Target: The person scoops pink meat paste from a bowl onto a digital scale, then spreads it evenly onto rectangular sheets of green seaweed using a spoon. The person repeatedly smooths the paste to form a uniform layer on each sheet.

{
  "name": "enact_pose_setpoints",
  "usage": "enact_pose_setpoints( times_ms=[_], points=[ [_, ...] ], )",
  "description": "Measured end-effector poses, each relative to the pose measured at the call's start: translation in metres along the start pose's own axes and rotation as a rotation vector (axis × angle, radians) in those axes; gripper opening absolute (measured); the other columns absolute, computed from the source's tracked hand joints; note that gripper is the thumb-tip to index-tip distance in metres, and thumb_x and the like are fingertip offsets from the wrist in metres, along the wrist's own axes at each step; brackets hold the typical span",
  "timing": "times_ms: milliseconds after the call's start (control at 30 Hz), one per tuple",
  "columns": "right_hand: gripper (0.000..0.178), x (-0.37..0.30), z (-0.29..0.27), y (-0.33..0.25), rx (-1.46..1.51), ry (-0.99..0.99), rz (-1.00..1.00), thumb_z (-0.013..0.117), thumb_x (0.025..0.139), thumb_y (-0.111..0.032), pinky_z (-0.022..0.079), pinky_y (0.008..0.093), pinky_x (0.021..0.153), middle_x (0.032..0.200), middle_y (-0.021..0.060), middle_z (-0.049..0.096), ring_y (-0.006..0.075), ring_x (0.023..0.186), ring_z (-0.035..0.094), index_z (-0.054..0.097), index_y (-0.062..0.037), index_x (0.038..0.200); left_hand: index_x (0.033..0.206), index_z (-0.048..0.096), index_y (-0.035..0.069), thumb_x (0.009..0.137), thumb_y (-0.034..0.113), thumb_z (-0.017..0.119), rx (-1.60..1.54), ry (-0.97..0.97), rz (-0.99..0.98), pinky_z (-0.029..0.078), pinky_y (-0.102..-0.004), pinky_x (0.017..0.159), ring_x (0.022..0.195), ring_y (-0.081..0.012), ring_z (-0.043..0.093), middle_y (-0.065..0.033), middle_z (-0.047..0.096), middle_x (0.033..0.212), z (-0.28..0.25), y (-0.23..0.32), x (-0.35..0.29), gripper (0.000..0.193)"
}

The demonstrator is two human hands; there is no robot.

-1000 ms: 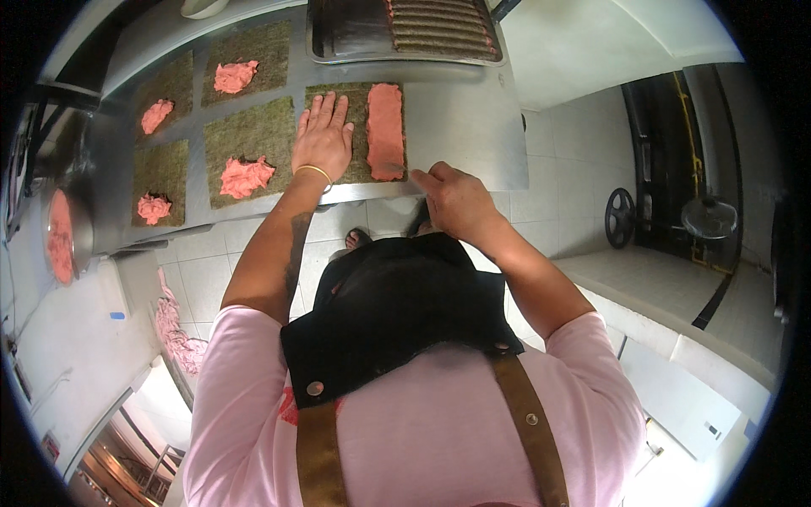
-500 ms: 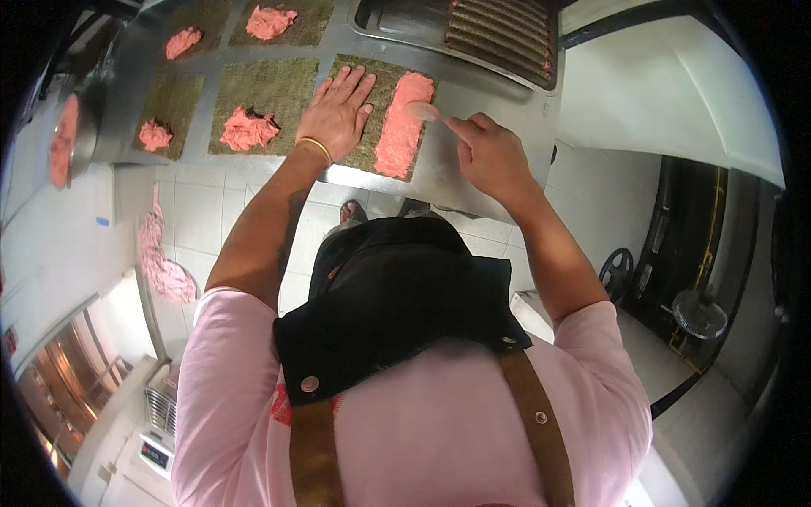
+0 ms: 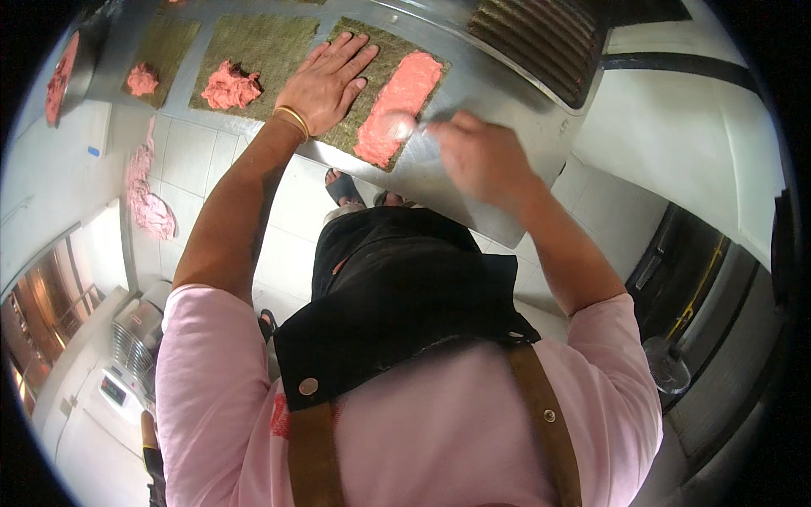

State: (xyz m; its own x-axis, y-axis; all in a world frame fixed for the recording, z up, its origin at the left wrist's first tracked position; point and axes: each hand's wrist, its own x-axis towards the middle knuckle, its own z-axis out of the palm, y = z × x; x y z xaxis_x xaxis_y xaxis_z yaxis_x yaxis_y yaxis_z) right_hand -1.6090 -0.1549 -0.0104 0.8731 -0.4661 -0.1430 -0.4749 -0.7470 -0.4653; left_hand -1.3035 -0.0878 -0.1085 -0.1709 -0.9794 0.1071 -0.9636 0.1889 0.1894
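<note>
My left hand (image 3: 319,91) lies flat with its fingers stretched out on a dark green seaweed sheet (image 3: 378,76). Along the right part of that sheet runs a strip of pink paste (image 3: 414,83). In my right hand (image 3: 480,156), blurred by motion, is a spoon (image 3: 400,126) whose bowl rests against the near end of the strip. To the left of my left hand, another seaweed sheet (image 3: 270,38) carries a lump of pink paste (image 3: 230,84). Farther left, a third sheet (image 3: 173,46) holds a smaller pink lump (image 3: 142,79).
On the metal table (image 3: 515,127), a tray (image 3: 583,100) of long dark rolls (image 3: 541,34) stands at the far right. A bowl (image 3: 82,76) of pink paste sits at the far left. The table's near edge is just in front of my body.
My right hand has drawn the spoon down the paste strip to its near end. The left hand stays flat on the same sheet. The whole view has shifted and turned slightly.
</note>
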Motion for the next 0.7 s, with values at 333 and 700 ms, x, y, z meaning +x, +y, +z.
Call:
enact_pose_setpoints(
  times_ms=[333, 700],
  points=[
    [0.026, 0.013, 0.011, 0.036, -0.11, 0.207, -0.095, 0.063, 0.094, -0.015, 0.06, 0.0496, 0.074, 0.099, 0.01, 0.07, 0.0327, 0.085, 0.073, 0.071, -0.0141, 0.119, 0.168, 0.036, 0.019, 0.113, 0.034, 0.043, 0.017, 0.003, -0.008, 0.02, -0.0482, 0.133, 0.162, -0.0303, 0.028, -0.009, 0.034, 0.174, 0.003, -0.001, 0.0, 0.057],
    [0.025, 0.002, 0.0, 0.059, -0.082, 0.032, -0.347, 0.058, 0.09, -0.011, 0.053, 0.0443, 0.096, 0.104, 0.0076, 0.071, 0.0298, 0.105, 0.069, 0.067, -0.0143, 0.113, 0.167, 0.037, 0.019, 0.113, 0.033, 0.042, 0.038, -0.016, -0.02, 0.021, -0.0486, 0.133, 0.162, -0.0305, 0.028, -0.0096, 0.033, 0.174, 0.004, -0.001, 0.001, 0.056]
  ],
)
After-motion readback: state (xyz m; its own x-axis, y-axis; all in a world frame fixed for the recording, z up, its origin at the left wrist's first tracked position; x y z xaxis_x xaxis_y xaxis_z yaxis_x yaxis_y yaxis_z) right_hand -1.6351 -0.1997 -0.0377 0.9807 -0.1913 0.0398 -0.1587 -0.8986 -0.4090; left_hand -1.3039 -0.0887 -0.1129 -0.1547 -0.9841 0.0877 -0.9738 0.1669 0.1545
